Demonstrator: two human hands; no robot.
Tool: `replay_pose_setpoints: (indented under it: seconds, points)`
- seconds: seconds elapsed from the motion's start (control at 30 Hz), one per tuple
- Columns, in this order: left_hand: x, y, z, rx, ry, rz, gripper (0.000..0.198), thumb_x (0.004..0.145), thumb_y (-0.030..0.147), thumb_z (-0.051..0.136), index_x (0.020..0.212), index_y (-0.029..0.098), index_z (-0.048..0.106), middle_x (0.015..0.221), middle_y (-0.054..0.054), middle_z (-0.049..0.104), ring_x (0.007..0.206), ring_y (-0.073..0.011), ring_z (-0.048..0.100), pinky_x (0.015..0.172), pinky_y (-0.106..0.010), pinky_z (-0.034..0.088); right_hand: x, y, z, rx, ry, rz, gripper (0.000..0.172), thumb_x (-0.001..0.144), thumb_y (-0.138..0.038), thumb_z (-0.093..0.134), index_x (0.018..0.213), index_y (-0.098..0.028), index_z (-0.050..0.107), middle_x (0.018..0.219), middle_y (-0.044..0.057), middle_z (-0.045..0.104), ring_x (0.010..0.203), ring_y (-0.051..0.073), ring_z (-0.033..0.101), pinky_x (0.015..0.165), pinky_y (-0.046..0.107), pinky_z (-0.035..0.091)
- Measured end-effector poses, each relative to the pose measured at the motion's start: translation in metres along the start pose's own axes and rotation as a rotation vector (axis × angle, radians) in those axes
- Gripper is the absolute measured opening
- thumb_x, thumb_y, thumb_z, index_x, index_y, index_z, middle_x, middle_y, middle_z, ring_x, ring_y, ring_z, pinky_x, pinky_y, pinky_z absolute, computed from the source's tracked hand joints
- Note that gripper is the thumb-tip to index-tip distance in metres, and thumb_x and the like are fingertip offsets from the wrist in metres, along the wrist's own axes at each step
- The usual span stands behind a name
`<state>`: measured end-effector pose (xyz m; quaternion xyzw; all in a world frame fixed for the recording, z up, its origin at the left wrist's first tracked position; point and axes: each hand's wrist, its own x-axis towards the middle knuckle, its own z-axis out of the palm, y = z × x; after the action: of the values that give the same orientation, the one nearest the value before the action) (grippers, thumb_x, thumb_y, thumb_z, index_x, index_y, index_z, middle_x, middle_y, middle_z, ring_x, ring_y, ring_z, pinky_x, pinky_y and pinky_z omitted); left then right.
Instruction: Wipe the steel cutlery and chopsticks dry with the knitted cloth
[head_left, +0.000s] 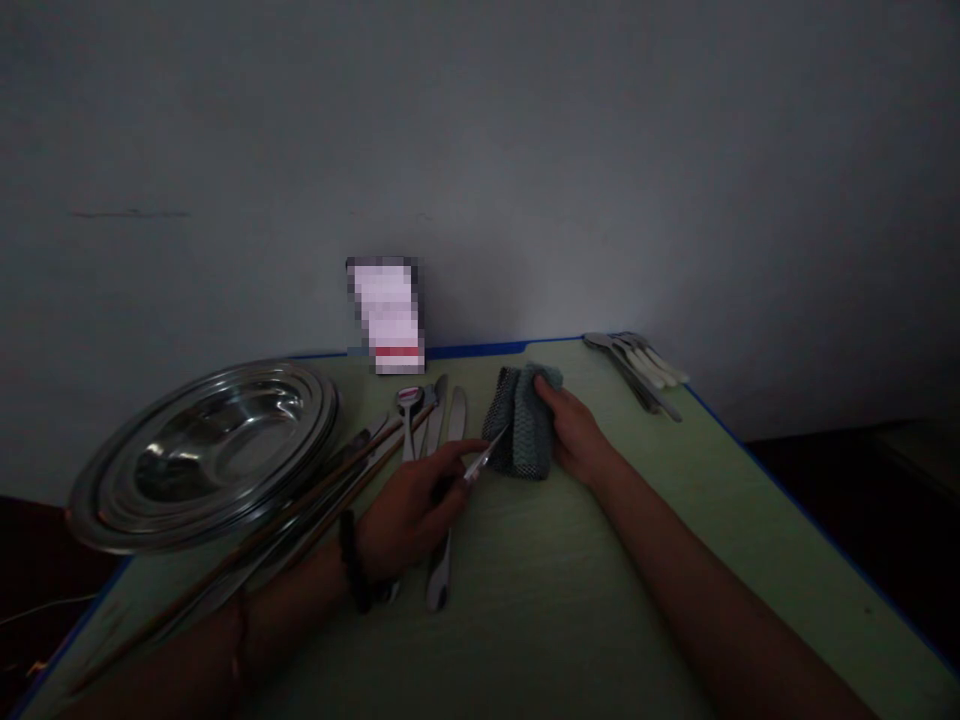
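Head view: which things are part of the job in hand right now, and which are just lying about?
In hand:
- left hand holding a thin metal utensil, its tip in the cloth
- right hand gripping the folded grey cloth

Lying about:
- stacked steel plates
- knives and spoon beside the left hand
- white-handled cutlery at the far corner
- green table
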<state>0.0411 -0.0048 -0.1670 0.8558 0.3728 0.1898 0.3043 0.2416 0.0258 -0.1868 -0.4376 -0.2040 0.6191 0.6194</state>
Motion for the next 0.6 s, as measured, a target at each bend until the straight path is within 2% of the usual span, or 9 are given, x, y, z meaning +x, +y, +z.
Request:
replay_pose_setpoints:
  seconds: [0.37, 0.5, 0.6]
  points:
    - [-0.0005, -0.0008, 0.0001, 0.017, 0.005, 0.02, 0.04, 0.084, 0.016, 0.036, 0.123, 0.018, 0.045, 0.062, 0.006, 0.05, 0.054, -0.0109, 0.048, 0.051, -0.021, 0.035, 0.0005, 0.001, -0.0003, -0.018, -0.014, -0.02, 0.012, 0.077, -0.032, 0.06, 0.08, -0.02, 0.061, 0.071, 0.0, 0.067, 0.084, 0.017, 0.064, 0.077, 0.031, 0.051]
    - [-0.0005, -0.0001, -0.0004, 0.014, 0.011, 0.036, 0.041, 0.082, 0.014, 0.035, 0.122, 0.017, 0.046, 0.063, 0.005, 0.051, 0.054, -0.0107, 0.047, 0.052, -0.022, 0.035, 0.0017, 0.0032, -0.0033, -0.056, -0.051, -0.048, 0.02, 0.07, -0.036, 0.066, 0.081, -0.02, 0.061, 0.075, 0.001, 0.068, 0.082, 0.018, 0.063, 0.075, 0.033, 0.05]
    - [-0.0003, 0.0003, 0.0006, 0.014, 0.005, 0.027, 0.039, 0.083, 0.016, 0.037, 0.122, 0.018, 0.045, 0.063, 0.005, 0.05, 0.054, -0.0109, 0.047, 0.051, -0.022, 0.034, 0.0023, 0.0054, -0.0044, -0.117, -0.094, -0.133, 0.025, 0.067, -0.038, 0.069, 0.083, -0.021, 0.061, 0.079, 0.0, 0.068, 0.077, 0.017, 0.063, 0.073, 0.032, 0.049]
